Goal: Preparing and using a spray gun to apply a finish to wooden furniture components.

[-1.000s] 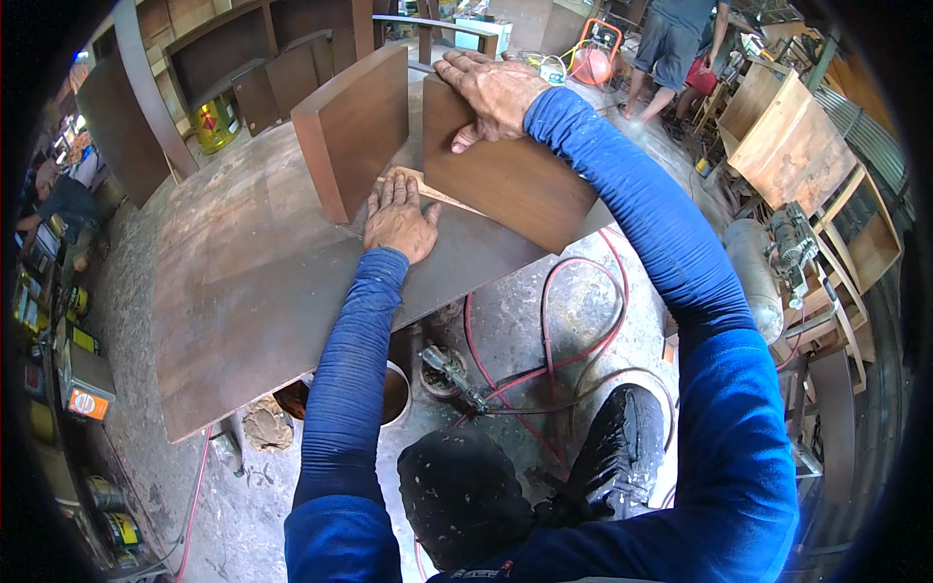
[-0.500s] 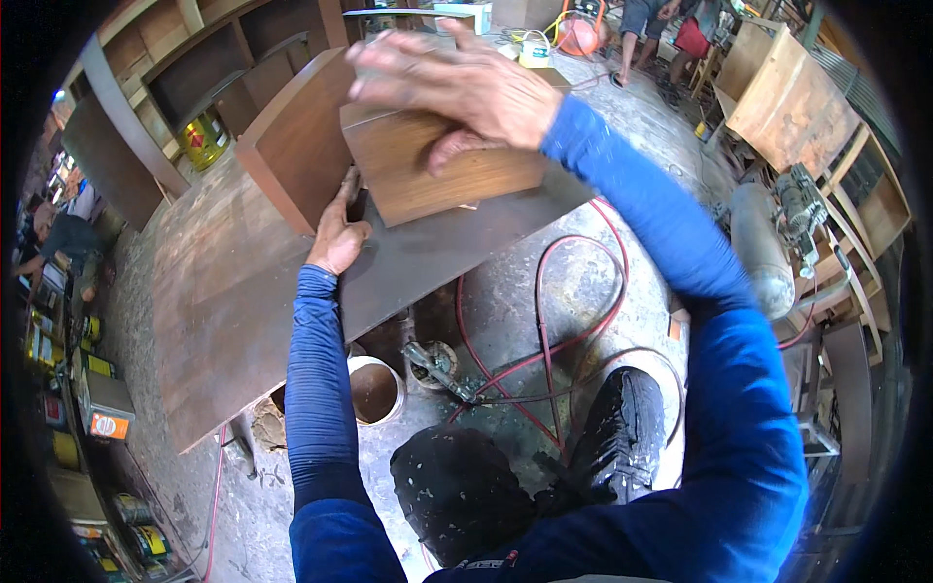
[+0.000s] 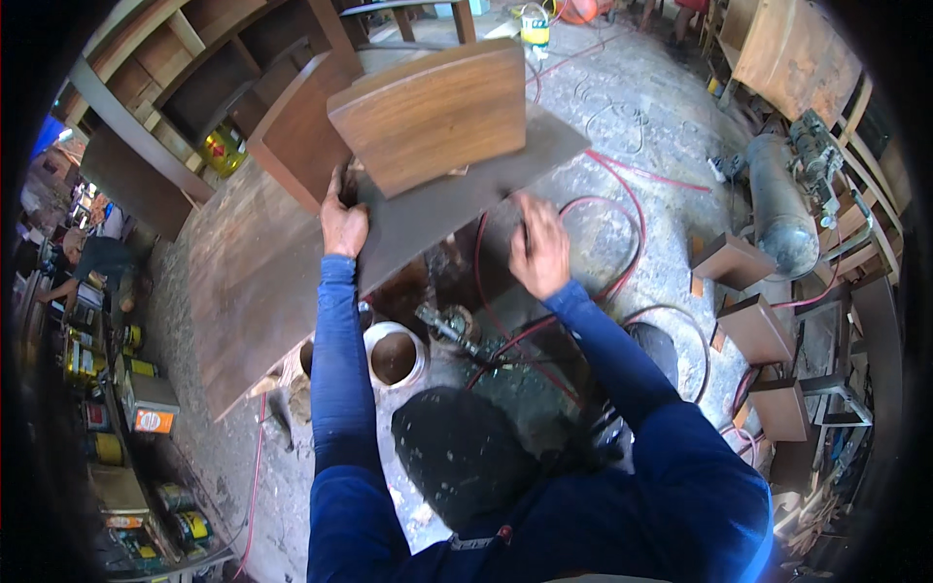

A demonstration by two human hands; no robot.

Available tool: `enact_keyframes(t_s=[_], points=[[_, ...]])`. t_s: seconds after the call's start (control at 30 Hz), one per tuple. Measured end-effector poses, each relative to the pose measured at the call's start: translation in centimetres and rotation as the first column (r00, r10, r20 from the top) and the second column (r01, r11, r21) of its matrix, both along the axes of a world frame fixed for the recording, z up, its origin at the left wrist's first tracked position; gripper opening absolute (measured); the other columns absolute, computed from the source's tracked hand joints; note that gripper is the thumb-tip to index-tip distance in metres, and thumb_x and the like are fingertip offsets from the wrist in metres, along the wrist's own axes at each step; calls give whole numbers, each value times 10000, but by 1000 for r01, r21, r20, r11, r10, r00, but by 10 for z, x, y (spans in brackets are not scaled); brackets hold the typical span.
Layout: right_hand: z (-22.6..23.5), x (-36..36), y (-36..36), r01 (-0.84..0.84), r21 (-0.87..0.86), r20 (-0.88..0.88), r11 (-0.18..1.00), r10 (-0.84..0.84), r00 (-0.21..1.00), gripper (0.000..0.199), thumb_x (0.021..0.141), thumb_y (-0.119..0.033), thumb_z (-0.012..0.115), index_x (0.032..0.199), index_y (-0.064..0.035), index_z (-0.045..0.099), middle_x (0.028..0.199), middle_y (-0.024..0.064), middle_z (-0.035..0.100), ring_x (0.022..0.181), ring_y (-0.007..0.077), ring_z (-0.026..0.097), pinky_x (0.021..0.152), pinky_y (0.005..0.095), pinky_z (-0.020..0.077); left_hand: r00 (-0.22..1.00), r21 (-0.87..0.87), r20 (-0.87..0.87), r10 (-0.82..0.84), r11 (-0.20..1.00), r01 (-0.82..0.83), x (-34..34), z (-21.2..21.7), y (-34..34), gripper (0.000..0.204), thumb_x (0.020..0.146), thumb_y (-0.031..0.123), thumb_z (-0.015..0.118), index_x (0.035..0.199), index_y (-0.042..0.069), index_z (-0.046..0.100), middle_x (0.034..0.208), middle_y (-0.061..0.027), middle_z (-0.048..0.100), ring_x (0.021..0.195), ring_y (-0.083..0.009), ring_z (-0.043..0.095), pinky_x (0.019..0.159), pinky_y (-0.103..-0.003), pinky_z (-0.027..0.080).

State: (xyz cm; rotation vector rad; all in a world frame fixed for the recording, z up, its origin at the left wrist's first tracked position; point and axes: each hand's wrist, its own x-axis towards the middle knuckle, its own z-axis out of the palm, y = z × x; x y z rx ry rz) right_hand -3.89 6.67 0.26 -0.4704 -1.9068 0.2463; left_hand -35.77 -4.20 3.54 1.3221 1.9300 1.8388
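Observation:
Two thick brown wooden panels stand at an angle to each other on a dark, flat board [image 3: 262,282]. My left hand [image 3: 345,222] is at the near lower corner of the left panel [image 3: 296,136], its fingers reaching into the gap and partly hidden there; it seems to grip that edge. The right panel [image 3: 437,117] shows lighter grain and has no hand on it. Just off the board's near right edge, my right hand [image 3: 540,245] hangs with loosely bent, slightly blurred fingers and nothing visible in them. Below lies a metal spray gun [image 3: 449,328] with a hose.
A white bucket [image 3: 423,361] of brown liquid stands beneath the board's edge. Red hoses [image 3: 637,228] loop across the floor. Several small brown angled pieces [image 3: 758,330] sit at the right, near a compressor tank [image 3: 782,228]. Cans [image 3: 87,360] line the left side.
My right hand has left the right panel and come down towards me, to the board's near edge. My left hand stays at the left panel's corner. The view has shifted.

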Motion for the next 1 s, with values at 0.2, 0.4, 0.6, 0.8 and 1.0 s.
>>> enact_keyframes(t_s=[0.2, 0.4, 0.6, 0.8, 1.0], points=[[-164, 65, -84, -314, -416, 554, 854, 511, 657, 702, 801, -221, 780, 1407, -29, 481, 1350, 188, 485, 1181, 383, 569, 991, 472, 498, 999, -46, -20, 34, 998, -35, 19, 9, 15, 801, 731, -147, 498, 1510, -15, 374, 1454, -211, 527, 1366, -260, 493, 1146, -315, 362], [-151, 3, -119, -280, -611, 278, 740, 532, 800, 757, 774, -302, 827, 1400, -32, 498, 1389, 171, 431, 1243, 368, 526, 1034, 432, 465, 996, 199, 78, -52, 979, 35, 16, 2, 4, 824, 739, -169, 481, 1534, -9, 337, 1445, -190, 536, 1311, -243, 535, 1070, -318, 440], [-173, -17, -106, -447, -507, 270, 737, 628, 730, 632, 777, -267, 830, 1323, -54, 594, 1294, 184, 509, 1227, 388, 521, 1040, 429, 457, 989, 63, 112, 96, 993, -103, 22, 4, 22, 767, 770, -76, 579, 1512, 13, 404, 1304, -179, 636, 1166, -209, 619, 920, -294, 503], [-190, -9, -101, -429, -553, 231, 714, 626, 745, 522, 815, -198, 782, 1275, -21, 608, 1340, 195, 507, 1261, 396, 513, 1039, 434, 457, 363, 24, -316, 877, 390, -920, 43, 51, 2, 806, 684, 284, 895, 1307, -51, 510, 1175, -248, 615, 1156, -389, 565, 1029, -460, 446], [-195, -8, -113, -408, -595, 147, 692, 593, 791, 417, 865, -51, 692, 1262, 9, 579, 1376, 210, 546, 1313, 386, 497, 1085, 413, 408, 956, 5, -29, 292, 956, -292, -66, 39, -21, 804, 631, 217, 955, 1274, -47, 552, 1249, -188, 666, 1148, -257, 633, 1010, -366, 492]])
